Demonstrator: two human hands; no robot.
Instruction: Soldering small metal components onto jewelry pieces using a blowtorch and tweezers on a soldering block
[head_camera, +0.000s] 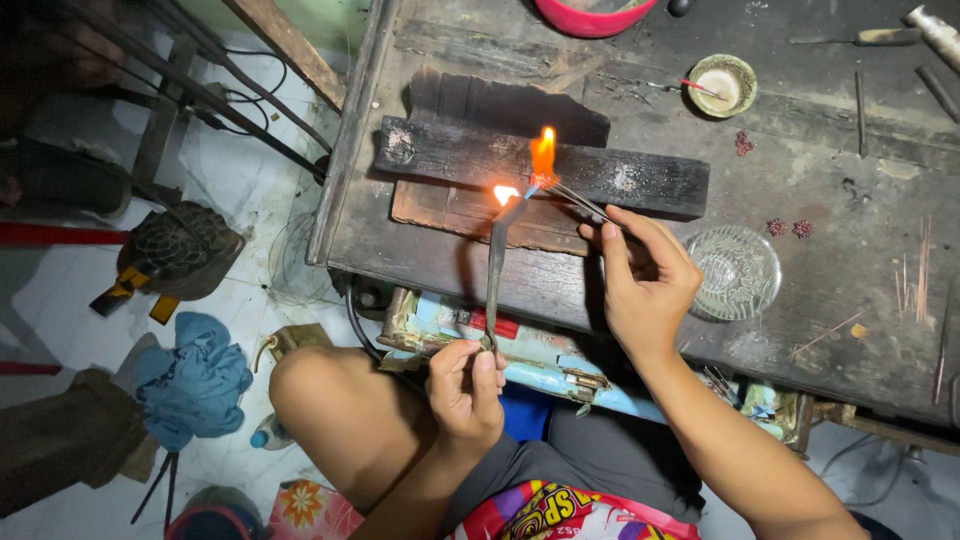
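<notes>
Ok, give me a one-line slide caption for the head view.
Left hand aims a torch flame at a small piece held in tweezers by the right hand, over a charred wooden block.

You cannot make out what your tweezers (580, 200) pinch: the orange flame (543, 155) swallows their tips, and the piece there is too small and glare-washed to tell. Your left hand (468, 385) covers the lower end of the torch pipe (495, 265), so its hose joint stays hidden. The red bowl (592, 14) is cut off by the top edge, the table (840, 330) by the right edge. The tiny reddish bits (790, 228) beside the glass dish (738, 272) are too small to identify.
</notes>
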